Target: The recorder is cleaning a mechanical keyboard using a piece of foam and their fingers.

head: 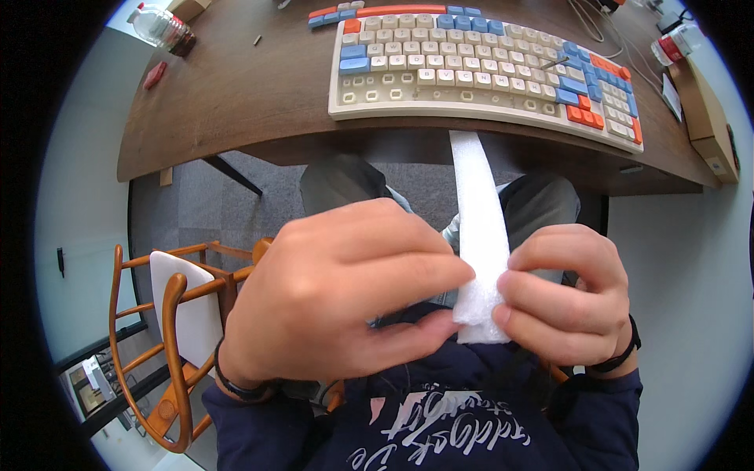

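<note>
Above my lap I hold a long strip of white foam sheet point(480, 200), its far end reaching towards the desk's front edge. My left hand point(347, 288) pinches its near part from the left between thumb and fingers. From the right, my right hand point(565, 294) grips the same part, thumb below the fingers. The near end looks folded or layered between my hands. Beyond the strip, a mechanical keyboard point(471, 70) with cream, blue and orange keycaps lies on the desk. Several keycaps are off its lower rows, leaving sockets bare.
Loose keycaps point(400, 10) lie behind the keyboard on the brown desk point(235, 106). Bottles stand at the left point(165, 29) and right point(674, 44). A cardboard box point(704, 123) sits at the right edge. A wooden chair point(177, 294) with a pale seat is at my left.
</note>
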A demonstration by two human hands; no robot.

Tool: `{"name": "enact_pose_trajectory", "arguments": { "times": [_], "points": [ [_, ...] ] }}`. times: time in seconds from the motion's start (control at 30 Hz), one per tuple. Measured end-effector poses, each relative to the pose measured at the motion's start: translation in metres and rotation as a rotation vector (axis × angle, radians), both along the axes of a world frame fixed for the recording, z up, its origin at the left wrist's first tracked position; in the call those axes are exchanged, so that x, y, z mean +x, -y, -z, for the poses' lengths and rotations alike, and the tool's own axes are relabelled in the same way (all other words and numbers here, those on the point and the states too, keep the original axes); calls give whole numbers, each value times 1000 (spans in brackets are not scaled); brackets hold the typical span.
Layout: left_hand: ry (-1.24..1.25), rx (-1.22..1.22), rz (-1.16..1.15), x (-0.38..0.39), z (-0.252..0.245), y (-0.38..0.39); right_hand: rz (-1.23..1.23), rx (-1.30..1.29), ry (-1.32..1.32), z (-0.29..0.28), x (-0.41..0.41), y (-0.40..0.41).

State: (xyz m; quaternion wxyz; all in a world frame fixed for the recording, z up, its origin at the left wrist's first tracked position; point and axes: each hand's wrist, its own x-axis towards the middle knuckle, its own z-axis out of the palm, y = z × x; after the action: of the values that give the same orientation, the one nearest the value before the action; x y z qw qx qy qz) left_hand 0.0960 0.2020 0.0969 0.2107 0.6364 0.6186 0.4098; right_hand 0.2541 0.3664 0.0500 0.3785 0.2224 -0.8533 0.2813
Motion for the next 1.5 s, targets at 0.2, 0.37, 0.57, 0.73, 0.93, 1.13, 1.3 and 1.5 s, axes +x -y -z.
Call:
{"name": "enact_pose_trajectory", "arguments": {
  "times": [0.2,0.37,0.57,0.73,0.93,1.13,1.3,1.5],
  "points": [
    [-250,96,-6,7,5,-4,28,-8,31,5,-6,1],
    [-140,48,-13,5,14,-8,3,86,26,2,-2,0],
    [345,-98,-9,-7,28,-9,-20,103,-42,6,-1,1],
    [-69,66,-31,-2,12,-5,15,-46,-51,6,-4,3],
    [125,13,-47,2,20,-8,-21,-8,-43,3,-2,2],
    [115,39,-105,1,16,-9,-11,-92,-31,4,-3,0],
    [-72,151,-61,4,16,-9,-42,-36,-97,7,-2,-1],
    [668,-47,-159,12,27,-8,13,-11,-144,5,5,4]
  ]
}}
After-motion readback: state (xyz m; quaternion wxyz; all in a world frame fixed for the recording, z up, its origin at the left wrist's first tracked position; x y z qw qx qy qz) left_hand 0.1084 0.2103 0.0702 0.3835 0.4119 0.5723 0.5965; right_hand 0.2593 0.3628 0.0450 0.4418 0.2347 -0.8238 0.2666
